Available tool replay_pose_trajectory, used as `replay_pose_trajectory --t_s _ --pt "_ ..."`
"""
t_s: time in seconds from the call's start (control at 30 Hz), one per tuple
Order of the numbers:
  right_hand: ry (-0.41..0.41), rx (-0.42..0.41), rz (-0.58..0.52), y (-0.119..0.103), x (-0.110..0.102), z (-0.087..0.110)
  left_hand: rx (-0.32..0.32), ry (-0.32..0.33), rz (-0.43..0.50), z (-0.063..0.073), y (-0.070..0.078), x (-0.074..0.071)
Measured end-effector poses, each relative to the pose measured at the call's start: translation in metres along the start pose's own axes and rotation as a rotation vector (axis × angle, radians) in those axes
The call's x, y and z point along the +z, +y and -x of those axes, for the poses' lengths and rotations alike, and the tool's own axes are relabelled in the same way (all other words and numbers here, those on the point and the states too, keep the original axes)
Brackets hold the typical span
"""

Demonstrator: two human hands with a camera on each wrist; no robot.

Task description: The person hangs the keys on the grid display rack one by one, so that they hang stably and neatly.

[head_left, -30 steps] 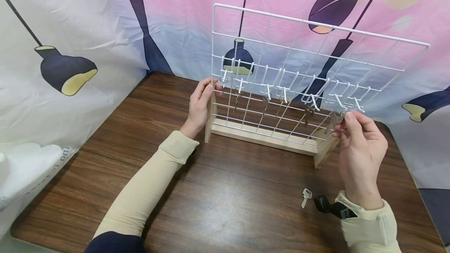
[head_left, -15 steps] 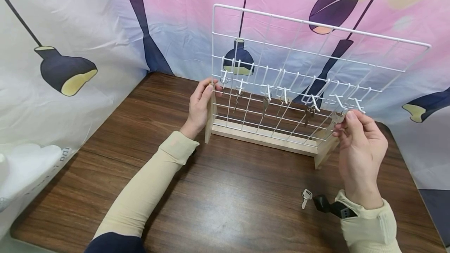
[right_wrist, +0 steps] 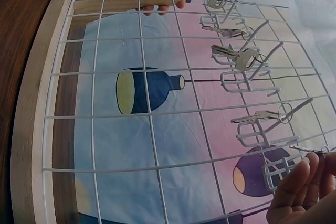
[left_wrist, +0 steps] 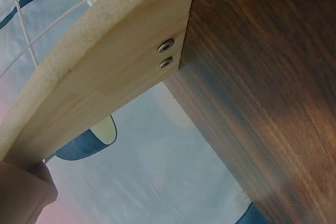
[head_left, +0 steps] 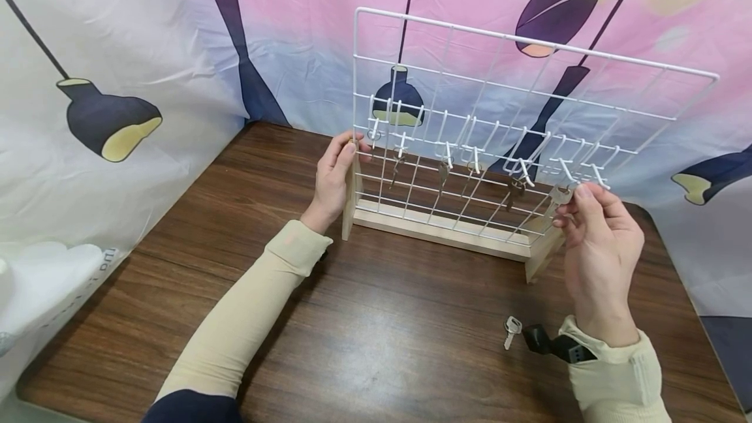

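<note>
A white wire grid rack point(head_left: 537, 42) stands in a pale wooden base point(head_left: 440, 230). My left hand point(head_left: 333, 178) grips the top of the rack's left wooden side piece point(left_wrist: 105, 61). At the far right, my right hand point(head_left: 605, 247) pinches a silver key point(head_left: 561, 195) by its ring end, close under a white hook point(head_left: 566, 170). Whether its ring sits on that hook cannot be told, as the fingers hide it. Several other keys point(right_wrist: 242, 59) hang by rings from hooks further left. One more silver key point(head_left: 512, 331) lies on the table below my right wrist.
The dark wood table point(head_left: 376, 344) reaches back to a patterned cloth point(head_left: 317, 51) behind the rack. A white plastic package point(head_left: 53, 286) lies at the left edge. A black strap device point(head_left: 558, 344) sits on my right wrist.
My right hand has shifted very slightly left with the key, and the key has turned a little between the fingers. My left hand stays on the rack.
</note>
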State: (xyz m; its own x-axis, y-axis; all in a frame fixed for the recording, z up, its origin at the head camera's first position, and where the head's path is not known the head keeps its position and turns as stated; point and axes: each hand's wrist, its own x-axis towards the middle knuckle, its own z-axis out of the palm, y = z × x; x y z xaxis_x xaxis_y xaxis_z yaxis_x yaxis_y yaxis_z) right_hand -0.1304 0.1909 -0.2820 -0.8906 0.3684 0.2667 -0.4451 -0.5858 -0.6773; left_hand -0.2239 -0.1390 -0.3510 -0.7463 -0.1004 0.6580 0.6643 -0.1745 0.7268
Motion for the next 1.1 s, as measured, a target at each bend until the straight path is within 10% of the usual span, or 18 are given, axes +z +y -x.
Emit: replay_pose_trajectory --t_s 1.1 --pt "0.019 0.044 0.065 -0.002 -0.017 0.002 -0.004 0.007 0.012 0.0 0.002 0.002"
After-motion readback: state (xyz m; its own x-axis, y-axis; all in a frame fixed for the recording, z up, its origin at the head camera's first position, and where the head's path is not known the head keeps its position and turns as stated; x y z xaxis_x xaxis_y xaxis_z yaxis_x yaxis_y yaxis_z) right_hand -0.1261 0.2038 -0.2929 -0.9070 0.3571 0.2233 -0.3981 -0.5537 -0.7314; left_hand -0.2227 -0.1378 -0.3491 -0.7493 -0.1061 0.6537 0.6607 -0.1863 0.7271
